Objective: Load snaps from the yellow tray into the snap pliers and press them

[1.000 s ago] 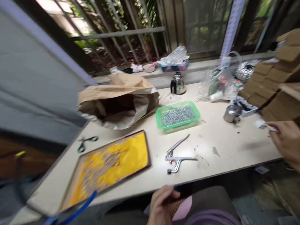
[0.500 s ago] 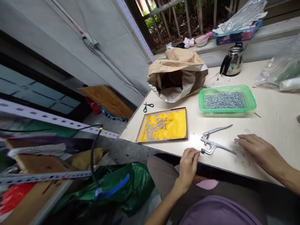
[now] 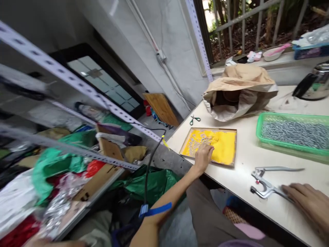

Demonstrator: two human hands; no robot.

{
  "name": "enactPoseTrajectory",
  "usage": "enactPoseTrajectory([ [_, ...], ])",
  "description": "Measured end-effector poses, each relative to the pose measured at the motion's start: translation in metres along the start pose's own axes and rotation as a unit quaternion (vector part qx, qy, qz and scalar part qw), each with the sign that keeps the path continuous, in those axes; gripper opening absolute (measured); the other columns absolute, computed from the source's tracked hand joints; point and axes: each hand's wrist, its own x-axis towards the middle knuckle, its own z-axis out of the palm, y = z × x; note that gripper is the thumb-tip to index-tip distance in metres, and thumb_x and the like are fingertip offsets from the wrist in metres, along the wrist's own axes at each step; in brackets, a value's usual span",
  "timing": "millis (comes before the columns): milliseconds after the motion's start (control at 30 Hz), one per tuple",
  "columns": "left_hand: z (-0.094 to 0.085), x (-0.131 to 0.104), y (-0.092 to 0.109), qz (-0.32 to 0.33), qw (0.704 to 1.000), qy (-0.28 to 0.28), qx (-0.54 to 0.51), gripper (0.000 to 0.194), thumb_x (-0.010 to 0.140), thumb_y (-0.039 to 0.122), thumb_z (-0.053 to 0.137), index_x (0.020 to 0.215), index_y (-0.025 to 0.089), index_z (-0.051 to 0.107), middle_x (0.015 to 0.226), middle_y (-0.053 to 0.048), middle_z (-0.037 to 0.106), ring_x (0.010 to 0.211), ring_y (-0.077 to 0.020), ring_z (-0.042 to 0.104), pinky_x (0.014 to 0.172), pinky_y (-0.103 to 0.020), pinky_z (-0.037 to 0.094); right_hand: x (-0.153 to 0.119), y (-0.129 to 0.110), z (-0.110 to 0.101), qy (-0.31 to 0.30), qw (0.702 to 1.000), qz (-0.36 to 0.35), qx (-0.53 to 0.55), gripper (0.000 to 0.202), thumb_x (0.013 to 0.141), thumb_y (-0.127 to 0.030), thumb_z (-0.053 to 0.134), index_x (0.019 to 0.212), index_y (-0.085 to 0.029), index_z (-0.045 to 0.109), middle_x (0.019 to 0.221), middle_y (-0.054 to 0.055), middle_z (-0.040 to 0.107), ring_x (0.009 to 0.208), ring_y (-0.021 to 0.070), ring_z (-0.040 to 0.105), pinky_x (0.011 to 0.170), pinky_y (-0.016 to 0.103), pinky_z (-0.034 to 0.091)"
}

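My left hand (image 3: 203,156) is over the near side of a shallow tray (image 3: 235,145) lined with a yellow printed sheet (image 3: 222,147). Its fingers are bent and drawn together near small silvery pieces (image 3: 194,147) lying in the tray's left part; whatever is between the fingertips is hidden. Silver snap-fastener pliers (image 3: 267,188) lie on the table, C-shaped jaw toward me and handles spread. My right hand (image 3: 308,202), slightly blurred, rests flat with fingers stretched at the lower handle's end, not wrapped round it.
A green plastic basket (image 3: 259,128) full of small metal pins stands at the right. Behind the tray are a crumpled paper bag (image 3: 239,82) and small scissors (image 3: 194,119). A kettle (image 3: 315,84) stands at the back right. Metal shelving (image 3: 77,84) with bags is left of the table.
My left hand has left the pliers' jaw and moved left to the tray. My right hand now lies at the pliers' handle. The view has swung left.
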Motion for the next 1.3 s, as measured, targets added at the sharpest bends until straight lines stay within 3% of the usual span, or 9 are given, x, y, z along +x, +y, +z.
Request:
enactPoseTrajectory([
  [133,0.024,-0.043,0.071,0.291,0.949,-0.058,-0.107,0.030,0.097,0.034,0.044,0.111,0.014,0.063,0.111,-0.012,0.067,0.110,-0.0212,0.059,0.096,-0.037,0.048,0.027,-0.004,-0.032,-0.022,0.997,0.026,-0.064,0.051,0.082,-0.004,0.027,0.117,-0.020,0.060,0.105,0.011,0.067,0.091,0.0218,0.064,0.066,0.031,0.053],
  [200,0.036,-0.064,0.109,0.374,0.915,-0.095,-0.120,0.046,0.094,0.045,0.047,0.123,0.011,0.057,0.129,-0.015,0.059,0.131,-0.0265,0.045,0.107,-0.041,0.041,0.044,-0.002,-0.038,-0.044,0.994,0.038,-0.090,0.050,0.082,-0.003,0.028,0.118,-0.020,0.058,0.108,0.010,0.066,0.092,0.0211,0.063,0.069,0.031,0.053],
  [367,0.054,-0.072,0.169,0.373,0.905,-0.178,-0.099,0.068,0.091,0.061,0.040,0.135,0.010,0.048,0.143,-0.012,0.048,0.138,-0.0279,0.036,0.113,-0.039,0.034,0.059,0.017,-0.028,-0.088,0.992,0.013,-0.084,0.039,0.084,-0.008,0.031,0.102,-0.017,0.064,0.099,0.012,0.067,0.092,0.0225,0.062,0.076,0.032,0.053],
  [600,0.053,-0.070,0.183,0.338,0.917,-0.182,-0.106,0.066,0.086,0.063,0.049,0.125,0.010,0.056,0.138,-0.012,0.053,0.132,-0.0276,0.045,0.111,-0.038,0.038,0.052,0.048,-0.009,-0.086,0.996,0.018,-0.004,0.046,0.075,-0.007,0.034,0.106,-0.024,0.063,0.109,0.013,0.064,0.107,0.0274,0.059,0.086,0.040,0.053],
  [733,0.052,-0.062,0.148,0.303,0.928,-0.150,-0.159,0.044,0.090,0.048,0.053,0.120,0.015,0.061,0.128,-0.014,0.060,0.123,-0.0246,0.053,0.102,-0.035,0.049,0.045,0.040,-0.008,-0.088,0.996,0.007,0.028,0.055,0.078,-0.010,0.034,0.127,-0.025,0.053,0.120,0.017,0.060,0.111,0.0303,0.059,0.086,0.043,0.054],
  [867,0.036,-0.015,0.058,0.074,0.995,-0.054,-0.045,0.022,0.094,0.021,0.046,0.097,0.019,0.068,0.095,-0.011,0.067,0.092,-0.0216,0.061,0.083,-0.037,0.054,0.025,0.044,0.014,-0.058,0.997,0.031,0.043,0.069,0.081,-0.015,0.039,0.146,-0.038,0.030,0.135,0.013,0.053,0.115,0.0326,0.057,0.084,0.045,0.055],
  [1000,0.018,0.038,-0.017,-0.047,0.993,-0.072,0.086,0.016,0.091,0.016,0.053,0.085,0.016,0.068,0.089,-0.010,0.064,0.090,-0.0215,0.055,0.082,-0.034,0.049,0.007,0.063,0.041,-0.041,0.998,0.024,0.039,0.072,0.083,-0.019,0.044,0.148,-0.043,0.024,0.140,0.008,0.051,0.121,0.0328,0.054,0.086,0.044,0.055],
  [1100,0.019,0.057,-0.035,-0.047,0.985,-0.112,0.123,0.015,0.091,0.018,0.053,0.086,0.015,0.067,0.092,-0.010,0.062,0.095,-0.0216,0.053,0.084,-0.033,0.047,0.004,0.067,0.041,-0.049,0.998,0.022,0.029,0.069,0.084,-0.020,0.044,0.147,-0.043,0.027,0.140,0.006,0.052,0.119,0.0312,0.055,0.084,0.042,0.057],
  [1300,0.026,0.067,-0.039,-0.020,0.980,-0.157,0.121,0.018,0.089,0.011,0.053,0.077,0.014,0.065,0.090,-0.010,0.061,0.095,-0.0214,0.054,0.081,-0.031,0.046,0.014,0.043,0.018,-0.049,0.998,0.028,0.017,0.058,0.085,-0.018,0.038,0.143,-0.028,0.042,0.139,0.010,0.052,0.121,0.0278,0.054,0.090,0.039,0.053],
])
